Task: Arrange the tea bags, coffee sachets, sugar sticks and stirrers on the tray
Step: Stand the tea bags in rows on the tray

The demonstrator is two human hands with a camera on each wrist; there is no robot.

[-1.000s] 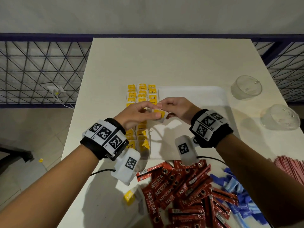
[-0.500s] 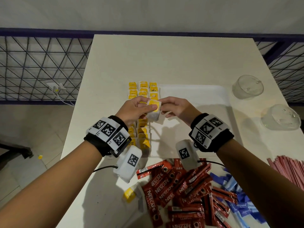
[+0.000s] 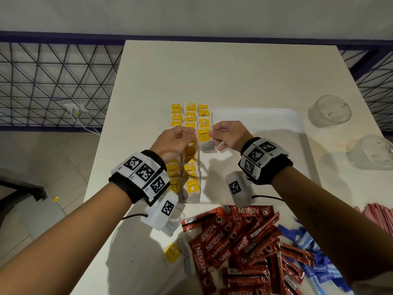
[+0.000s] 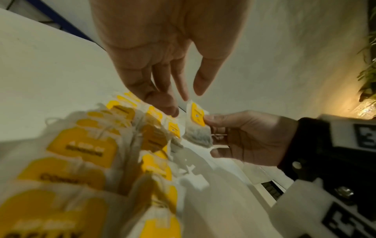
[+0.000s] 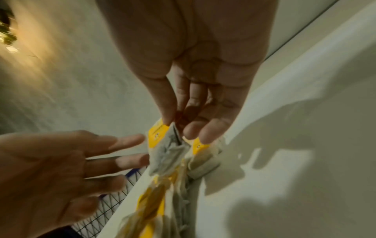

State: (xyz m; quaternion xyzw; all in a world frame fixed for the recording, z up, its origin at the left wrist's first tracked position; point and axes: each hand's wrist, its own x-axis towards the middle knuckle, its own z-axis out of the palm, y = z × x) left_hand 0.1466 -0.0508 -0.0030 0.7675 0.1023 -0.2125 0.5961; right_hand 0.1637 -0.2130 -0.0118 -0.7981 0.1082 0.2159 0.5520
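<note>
A tea bag (image 3: 204, 139) with a yellow tag hangs just above the white tray (image 3: 257, 143), by the third row of tea bags (image 3: 187, 119) laid out on the tray's left part. My right hand (image 3: 212, 135) pinches its tag edge; in the right wrist view, thumb and fingers (image 5: 179, 127) close on the bag (image 5: 164, 151). My left hand (image 3: 191, 133) is just left of the bag with its fingers straight and holds nothing (image 4: 183, 99). Red coffee sachets (image 3: 238, 241), blue sugar sticks (image 3: 310, 254) and red stirrers (image 3: 378, 213) lie on the table nearer to me.
Two clear plastic cups (image 3: 329, 111) (image 3: 370, 153) stand upside down to the right of the tray. A loose tea bag (image 3: 172, 251) lies left of the coffee pile. Beyond the table's left edge (image 3: 100, 145), there is a metal grid railing and floor.
Both hands carried the tea bag a little farther along the tray. My left hand has let go of it, and my right hand alone holds it now.
</note>
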